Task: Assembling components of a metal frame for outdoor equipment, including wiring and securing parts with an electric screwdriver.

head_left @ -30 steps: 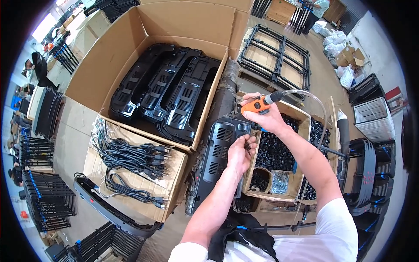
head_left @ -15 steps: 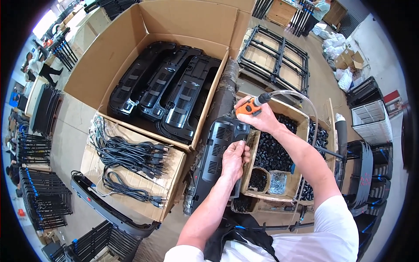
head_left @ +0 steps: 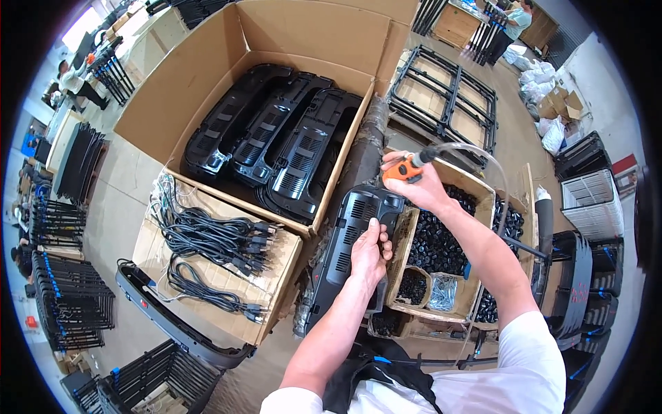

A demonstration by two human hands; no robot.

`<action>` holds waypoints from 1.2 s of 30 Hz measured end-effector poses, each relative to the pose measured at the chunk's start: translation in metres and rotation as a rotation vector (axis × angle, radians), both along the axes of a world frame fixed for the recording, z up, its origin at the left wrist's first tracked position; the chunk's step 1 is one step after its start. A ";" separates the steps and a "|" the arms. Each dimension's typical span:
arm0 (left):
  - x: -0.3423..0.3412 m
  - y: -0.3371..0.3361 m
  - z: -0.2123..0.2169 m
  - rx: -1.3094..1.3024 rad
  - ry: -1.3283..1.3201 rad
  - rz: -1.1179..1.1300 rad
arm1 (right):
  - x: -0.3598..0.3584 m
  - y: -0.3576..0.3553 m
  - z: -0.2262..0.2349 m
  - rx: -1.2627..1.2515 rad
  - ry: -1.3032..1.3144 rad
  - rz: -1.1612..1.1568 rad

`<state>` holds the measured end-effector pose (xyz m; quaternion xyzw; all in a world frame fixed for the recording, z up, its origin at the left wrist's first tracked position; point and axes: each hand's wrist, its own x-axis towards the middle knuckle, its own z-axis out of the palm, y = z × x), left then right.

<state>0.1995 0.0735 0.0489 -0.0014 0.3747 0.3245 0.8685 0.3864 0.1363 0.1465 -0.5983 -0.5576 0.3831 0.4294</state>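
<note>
A black plastic housing (head_left: 343,250) with slotted vents lies lengthwise before me on a worn, plastic-wrapped support. My left hand (head_left: 368,252) is closed on its right edge, the thumb on top and the fingers curled beside the rim. At its far end my right hand (head_left: 426,190) grips an orange-and-black air screwdriver (head_left: 402,170). A clear hose (head_left: 483,152) arches from the tool's back end toward the right. The driver's tip is hidden, so I cannot tell whether it touches the housing.
An open carton (head_left: 155,114) holds several similar housings. Black cables (head_left: 217,238) lie on a cardboard box at left. A wooden bin (head_left: 394,303) at right contains black parts and silver screws (head_left: 443,292). Beyond stands a black frame (head_left: 452,103); a co-worker (head_left: 514,27) works farther back.
The surroundings have shifted slightly right and down in the picture. My left thumb now lies farther onto the housing's vented face. My right hand still holds the screwdriver at the far end.
</note>
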 end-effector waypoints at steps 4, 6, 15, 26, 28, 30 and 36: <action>0.000 0.014 0.003 -0.047 -0.014 0.102 | -0.015 -0.024 0.034 -0.016 0.157 0.010; 0.001 0.024 0.000 -0.118 -0.074 0.184 | -0.016 -0.034 0.041 -0.051 0.202 0.078; -0.008 0.037 -0.005 -0.180 -0.320 0.250 | -0.031 -0.044 0.046 -0.071 0.153 0.150; -0.014 0.044 -0.015 -0.132 -0.311 0.247 | -0.054 -0.030 0.038 -0.074 0.099 0.149; -0.013 0.043 -0.013 -0.140 -0.275 0.275 | -0.061 -0.023 0.030 -0.037 0.138 0.121; -0.010 0.037 -0.006 -0.098 -0.202 0.240 | -0.064 -0.017 0.023 -0.012 0.131 0.116; -0.026 -0.003 0.007 -0.146 -0.158 0.161 | -0.076 -0.002 0.010 -0.026 0.037 0.122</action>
